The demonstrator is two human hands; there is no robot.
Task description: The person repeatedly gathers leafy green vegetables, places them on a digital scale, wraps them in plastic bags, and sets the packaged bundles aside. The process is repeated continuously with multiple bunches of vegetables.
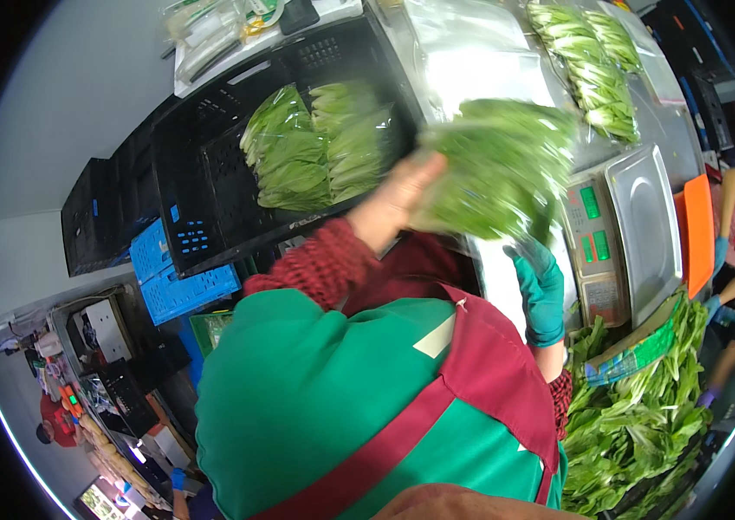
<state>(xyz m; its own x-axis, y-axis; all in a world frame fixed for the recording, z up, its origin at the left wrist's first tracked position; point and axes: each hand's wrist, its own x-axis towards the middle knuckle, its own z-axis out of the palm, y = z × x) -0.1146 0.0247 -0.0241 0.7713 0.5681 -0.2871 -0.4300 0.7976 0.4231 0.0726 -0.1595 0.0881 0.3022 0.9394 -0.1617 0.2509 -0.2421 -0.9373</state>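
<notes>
A clear plastic bag of leafy green vegetables [497, 169] is held up in front of me, blurred by motion. My left hand [400, 195], bare, grips its left edge with the thumb on top. My right hand [541, 286], in a teal glove, pinches the bag's lower right corner; its fingertips are partly hidden by the plastic. Left of the bag, a black plastic crate [211, 214] contains several bagged bunches of greens [289, 149] lying flat. To the right stands a digital scale [646, 221] with lit green displays and a bare metal pan.
Flat plastic bags [478, 39] lie on the worktop, with more packed greens [594, 71] beyond. Loose leafy greens [640, 429] are heaped at the right beside an orange board [698, 234]. A blue crate [179, 279] is at the left. Co-workers' gloved hands [718, 253] show at far right.
</notes>
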